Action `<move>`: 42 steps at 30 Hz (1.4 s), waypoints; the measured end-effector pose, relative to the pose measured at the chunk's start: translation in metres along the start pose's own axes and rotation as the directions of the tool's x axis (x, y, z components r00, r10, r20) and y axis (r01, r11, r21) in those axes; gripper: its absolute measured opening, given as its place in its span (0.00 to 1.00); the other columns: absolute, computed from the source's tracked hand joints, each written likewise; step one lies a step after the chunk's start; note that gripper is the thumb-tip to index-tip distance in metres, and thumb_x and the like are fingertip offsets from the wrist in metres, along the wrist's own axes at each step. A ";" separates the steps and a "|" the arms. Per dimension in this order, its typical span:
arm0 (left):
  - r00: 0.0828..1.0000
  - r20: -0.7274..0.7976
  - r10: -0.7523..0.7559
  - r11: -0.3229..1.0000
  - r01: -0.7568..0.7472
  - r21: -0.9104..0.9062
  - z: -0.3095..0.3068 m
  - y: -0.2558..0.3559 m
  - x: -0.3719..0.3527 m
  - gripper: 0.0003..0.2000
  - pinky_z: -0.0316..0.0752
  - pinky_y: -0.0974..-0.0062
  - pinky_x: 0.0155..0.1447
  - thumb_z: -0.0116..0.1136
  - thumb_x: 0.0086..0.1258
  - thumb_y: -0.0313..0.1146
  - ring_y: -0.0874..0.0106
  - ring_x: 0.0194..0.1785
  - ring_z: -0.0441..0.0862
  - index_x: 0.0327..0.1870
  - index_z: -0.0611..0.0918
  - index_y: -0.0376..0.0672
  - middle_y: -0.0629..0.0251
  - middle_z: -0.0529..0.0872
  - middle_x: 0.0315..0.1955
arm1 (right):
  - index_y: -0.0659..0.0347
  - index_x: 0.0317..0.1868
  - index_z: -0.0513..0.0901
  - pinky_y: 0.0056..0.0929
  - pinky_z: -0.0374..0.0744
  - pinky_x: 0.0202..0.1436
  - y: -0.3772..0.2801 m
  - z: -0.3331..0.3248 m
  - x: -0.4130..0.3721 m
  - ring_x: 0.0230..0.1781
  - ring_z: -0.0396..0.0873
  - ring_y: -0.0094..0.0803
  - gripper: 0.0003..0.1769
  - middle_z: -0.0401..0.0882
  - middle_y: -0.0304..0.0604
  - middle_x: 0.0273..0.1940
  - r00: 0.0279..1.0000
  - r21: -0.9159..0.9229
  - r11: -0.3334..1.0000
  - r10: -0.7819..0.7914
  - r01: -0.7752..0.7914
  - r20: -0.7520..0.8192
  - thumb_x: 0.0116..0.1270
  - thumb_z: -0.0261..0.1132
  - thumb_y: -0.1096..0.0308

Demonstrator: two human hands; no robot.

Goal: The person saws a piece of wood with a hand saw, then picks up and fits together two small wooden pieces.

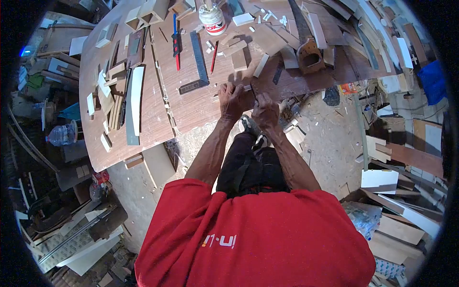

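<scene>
At the front edge of the wooden table [191, 115], my left hand [231, 101] is closed on a small strip of wood, pressing it near the tabletop. Just to its right, my right hand [266, 112] is closed round something dark that its fingers mostly hide. The two hands are close together but apart. A try square [200, 62] lies to the left of my left hand, with a red pencil [214, 56] beside it. Beyond my right hand is a short light wood strip [261, 65].
A white glue tub [212, 20] stands at the back. A handsaw with a wooden handle [311, 56] lies at the right, and a red-black tool [177, 45] at the left. Wood offcuts [114, 103] cover the left side. More scrap wood [397, 234] is piled around the floor.
</scene>
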State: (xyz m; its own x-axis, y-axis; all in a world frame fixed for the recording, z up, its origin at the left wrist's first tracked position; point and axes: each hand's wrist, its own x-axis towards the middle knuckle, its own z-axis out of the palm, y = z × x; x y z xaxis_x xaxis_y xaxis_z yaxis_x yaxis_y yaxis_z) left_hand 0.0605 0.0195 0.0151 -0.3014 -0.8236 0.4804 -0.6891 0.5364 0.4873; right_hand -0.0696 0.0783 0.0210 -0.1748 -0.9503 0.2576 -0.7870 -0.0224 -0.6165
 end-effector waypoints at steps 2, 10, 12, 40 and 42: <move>1.000 -0.002 0.012 1.000 -0.012 -0.004 0.001 -0.003 0.002 0.09 0.65 0.59 0.43 0.63 0.54 0.30 0.58 0.40 0.70 0.36 0.80 0.44 0.61 0.71 0.32 | 0.63 0.33 0.77 0.46 0.75 0.32 0.001 0.001 0.001 0.31 0.78 0.53 0.04 0.75 0.52 0.31 1.000 0.003 1.000 -0.004 0.004 0.008 0.57 0.60 0.73; 0.998 0.002 0.057 0.998 -0.057 -0.041 0.002 -0.004 0.002 0.11 0.63 0.59 0.42 0.64 0.52 0.31 0.58 0.40 0.69 0.37 0.79 0.44 0.61 0.70 0.33 | 0.64 0.32 0.76 0.47 0.75 0.34 0.003 0.013 0.012 0.33 0.77 0.53 0.05 0.75 0.53 0.33 1.000 -0.008 1.000 0.001 -0.001 0.005 0.57 0.59 0.72; 0.999 0.022 0.036 0.999 -0.035 -0.017 0.000 -0.003 0.001 0.11 0.63 0.59 0.42 0.63 0.52 0.31 0.58 0.40 0.69 0.37 0.79 0.44 0.61 0.70 0.33 | 0.64 0.33 0.75 0.47 0.75 0.35 0.003 0.013 0.008 0.34 0.77 0.53 0.05 0.75 0.53 0.33 1.000 0.003 1.000 0.006 -0.006 0.000 0.57 0.58 0.71; 0.987 0.078 -0.140 0.883 0.161 -0.441 -0.056 0.017 0.080 0.06 0.73 0.63 0.43 0.56 0.65 0.23 0.55 0.39 0.78 0.42 0.79 0.35 0.53 0.78 0.35 | 0.57 0.49 0.81 0.45 0.80 0.46 -0.027 -0.081 0.086 0.45 0.79 0.49 0.23 0.79 0.49 0.44 0.942 -0.106 0.936 -0.336 0.336 0.019 0.49 0.68 0.73; 0.994 0.026 -0.103 0.879 0.103 -0.465 -0.062 0.022 0.087 0.06 0.71 0.67 0.40 0.55 0.69 0.27 0.62 0.36 0.77 0.40 0.79 0.34 0.57 0.76 0.32 | 0.57 0.48 0.82 0.45 0.80 0.44 -0.021 -0.083 0.090 0.45 0.79 0.49 0.22 0.79 0.49 0.43 0.927 -0.134 0.919 -0.375 0.372 -0.001 0.49 0.68 0.72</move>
State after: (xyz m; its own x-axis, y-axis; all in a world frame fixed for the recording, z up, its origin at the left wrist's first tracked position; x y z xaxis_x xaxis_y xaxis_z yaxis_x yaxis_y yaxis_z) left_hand 0.0597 -0.0289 0.1127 -0.2455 -0.8791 0.4085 -0.3302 0.4721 0.8174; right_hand -0.1177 0.0189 0.1192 0.1326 -0.8720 0.4711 -0.8673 -0.3322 -0.3706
